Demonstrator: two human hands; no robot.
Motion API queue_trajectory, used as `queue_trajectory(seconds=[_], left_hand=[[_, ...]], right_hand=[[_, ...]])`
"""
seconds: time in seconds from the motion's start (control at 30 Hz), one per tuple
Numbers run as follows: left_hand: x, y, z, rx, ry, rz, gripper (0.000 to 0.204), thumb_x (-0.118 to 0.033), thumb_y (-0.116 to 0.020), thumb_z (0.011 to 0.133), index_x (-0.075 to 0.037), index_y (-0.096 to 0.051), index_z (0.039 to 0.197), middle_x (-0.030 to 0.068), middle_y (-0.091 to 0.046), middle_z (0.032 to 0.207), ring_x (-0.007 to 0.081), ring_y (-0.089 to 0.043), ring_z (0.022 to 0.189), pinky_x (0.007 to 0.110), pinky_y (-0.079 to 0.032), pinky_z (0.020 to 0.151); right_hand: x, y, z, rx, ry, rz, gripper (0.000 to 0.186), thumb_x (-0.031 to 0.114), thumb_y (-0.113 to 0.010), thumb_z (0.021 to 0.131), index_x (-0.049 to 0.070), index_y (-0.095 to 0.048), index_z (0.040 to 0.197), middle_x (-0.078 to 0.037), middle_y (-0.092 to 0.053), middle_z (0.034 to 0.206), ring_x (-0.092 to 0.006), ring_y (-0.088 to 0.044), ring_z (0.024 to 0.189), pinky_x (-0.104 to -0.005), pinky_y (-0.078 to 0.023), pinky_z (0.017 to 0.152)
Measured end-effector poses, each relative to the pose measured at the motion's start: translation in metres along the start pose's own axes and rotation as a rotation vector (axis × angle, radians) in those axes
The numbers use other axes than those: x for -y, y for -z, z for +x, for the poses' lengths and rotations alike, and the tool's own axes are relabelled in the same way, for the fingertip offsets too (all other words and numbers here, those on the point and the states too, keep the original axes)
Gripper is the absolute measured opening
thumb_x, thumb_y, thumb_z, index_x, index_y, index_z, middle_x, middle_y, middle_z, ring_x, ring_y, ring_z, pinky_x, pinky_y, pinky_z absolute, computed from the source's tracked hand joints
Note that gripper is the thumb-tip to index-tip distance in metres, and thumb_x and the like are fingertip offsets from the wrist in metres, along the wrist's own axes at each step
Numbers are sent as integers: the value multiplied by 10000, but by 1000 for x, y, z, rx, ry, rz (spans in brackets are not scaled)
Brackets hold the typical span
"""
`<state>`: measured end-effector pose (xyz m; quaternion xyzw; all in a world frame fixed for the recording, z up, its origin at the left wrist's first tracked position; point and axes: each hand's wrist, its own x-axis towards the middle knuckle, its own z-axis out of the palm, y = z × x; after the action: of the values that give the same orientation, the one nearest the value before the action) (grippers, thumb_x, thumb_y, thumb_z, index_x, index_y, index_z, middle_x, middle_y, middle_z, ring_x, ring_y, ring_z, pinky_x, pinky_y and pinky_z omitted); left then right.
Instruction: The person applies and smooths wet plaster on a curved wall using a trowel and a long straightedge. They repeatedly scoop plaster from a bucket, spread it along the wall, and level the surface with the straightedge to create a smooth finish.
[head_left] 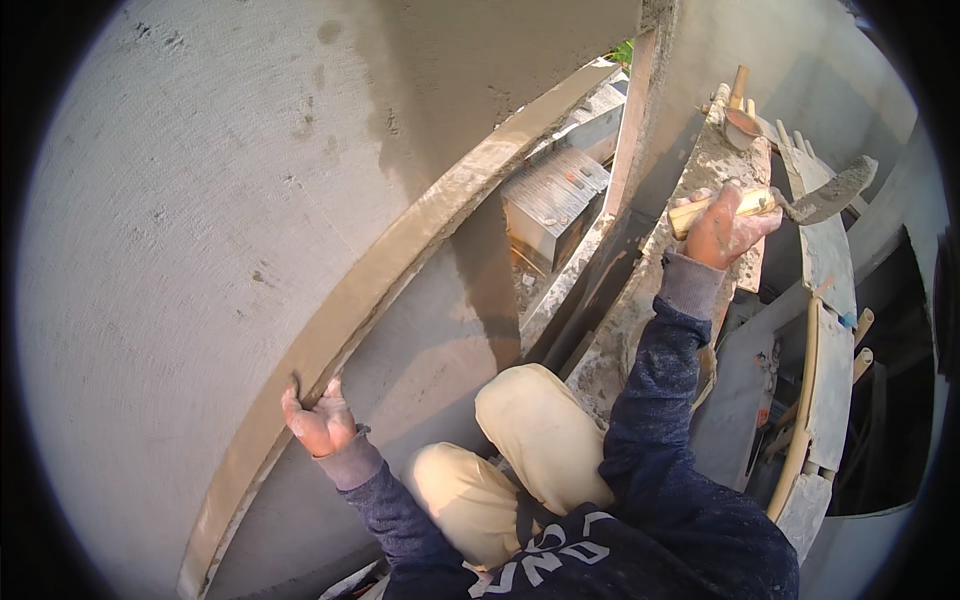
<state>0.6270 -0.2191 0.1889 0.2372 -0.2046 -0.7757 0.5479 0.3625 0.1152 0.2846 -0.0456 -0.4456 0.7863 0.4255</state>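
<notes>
Against the freshly plastered wall, the left hand presses its fingertips onto a long wooden straightedge that runs diagonally up the grey surface; the fingers are curled over its edge with the thumb tucked below, steadying rather than gripping all the way round. Up and to the right, the right hand is closed firmly around the pale wooden handle of a trowel, whose mortar-coated blade points away to the right, clear of the wall and hanging over a mortar-smeared plank. A second small trowel lies further along that plank.

The person crouches, pale-trousered knees drawn up between the two arms, with a sharp drop visible beyond the plank to blocks below.

Several things could go wrong, as I judge it. The straightedge is held at a single low point by fingertips alone, so its upper end could swing or slide and gouge the wet plaster. Mortar on the trowel blade could drop off into the gap, since the blade hangs tilted over open space. With both arms stretched wide apart and the body balanced on narrow boards, a shift in weight could cost the person their footing.
</notes>
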Motion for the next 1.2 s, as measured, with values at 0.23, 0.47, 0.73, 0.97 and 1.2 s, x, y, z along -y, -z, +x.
queue_trajectory(seconds=[0.23,0.47,0.73,0.97,1.2], left_hand=[[-2,-7,1,17,14,-48,339,-127,-541,897,24,-513,1199,160,-504,1285,313,-471,1195,518,-403,991],[6,0,17,32,54,-22,341,-93,-522,907,63,-466,1205,200,-502,1269,341,-477,1205,555,-370,1042],[-15,7,17,-51,30,27,404,-62,-551,889,97,-444,1244,207,-494,1288,326,-468,1224,469,-368,1076],[-3,0,19,-42,51,64,408,-77,-553,896,95,-442,1249,205,-496,1288,319,-471,1216,464,-384,1061],[-5,11,24,-22,29,58,382,-83,-554,902,95,-454,1226,198,-510,1272,314,-493,1190,453,-395,1049]], right_hand=[[-37,-24,-147,1024,-349,-243,630,166,-542,854,-27,-238,1372,-221,-561,992,-312,-556,857,-397,-438,791],[-52,122,-82,835,-516,-383,510,134,-579,877,38,-344,1320,-70,-538,827,-111,-518,532,-260,-455,442],[-53,353,52,1217,-792,-1268,326,106,-614,815,43,-508,1117,-18,-533,649,-120,-520,464,-283,-428,399],[-111,348,19,1261,-1095,-1345,216,231,-565,898,53,-541,1018,-49,-582,678,-186,-611,515,-323,-499,419],[-89,390,11,796,-1658,-522,193,156,-636,880,77,-506,998,-16,-514,621,-133,-492,400,-274,-396,332]])
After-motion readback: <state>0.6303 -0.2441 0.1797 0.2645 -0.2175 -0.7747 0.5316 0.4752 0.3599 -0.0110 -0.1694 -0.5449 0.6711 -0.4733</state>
